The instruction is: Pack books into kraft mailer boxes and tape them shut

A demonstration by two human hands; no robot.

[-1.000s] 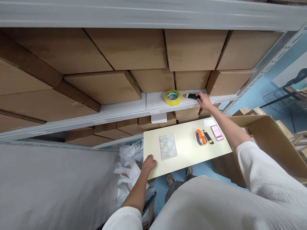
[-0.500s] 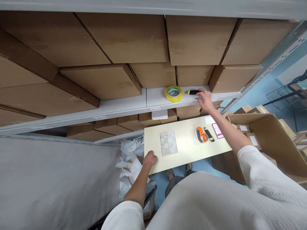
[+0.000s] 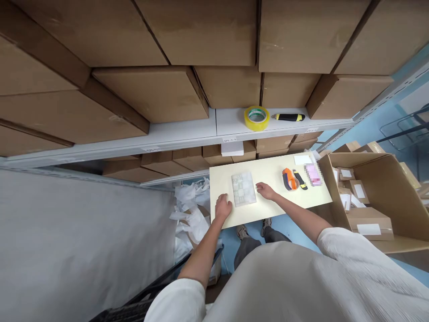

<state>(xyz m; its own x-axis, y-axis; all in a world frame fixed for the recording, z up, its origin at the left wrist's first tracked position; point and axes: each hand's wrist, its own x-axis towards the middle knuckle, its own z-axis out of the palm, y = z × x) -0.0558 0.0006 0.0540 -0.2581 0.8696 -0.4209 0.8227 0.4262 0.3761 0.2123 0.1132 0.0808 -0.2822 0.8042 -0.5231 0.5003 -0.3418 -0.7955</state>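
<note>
**Both hands open at a packet on a pale board**

A steel rack (image 3: 110,150) fills the top of the view, its shelves packed with brown cartons (image 3: 197,31). To the right, an open carton (image 3: 385,188) holds small parcels (image 3: 368,219) with white labels. To the left, a grey sheet (image 3: 83,237) hangs beside crumpled white paper (image 3: 192,219).

Below the shelf lies a pale yellow board (image 3: 268,163), with the person's shoes (image 3: 254,229) visible on the blue floor beneath its near edge. A yellow tape roll (image 3: 256,118) sits on the shelf's white lip, just beside a black-and-yellow knife (image 3: 288,117).

The packet (image 3: 243,188), a flat plastic one with a pale tiled pattern, lies on the board near its left end, tilted slightly in the view. The left hand (image 3: 223,207) rests open at the board's near edge, just left of the packet and holding nothing. The right hand (image 3: 266,191) lies open and empty on the other side. Its fingertips (image 3: 258,186) reach the packet's right edge, though they may stop just short of it.

Farther right on the board are an orange tape dispenser (image 3: 290,179), a second knife (image 3: 300,180), a phone (image 3: 313,174) with a blurred screen, and a white card (image 3: 303,159).
</note>
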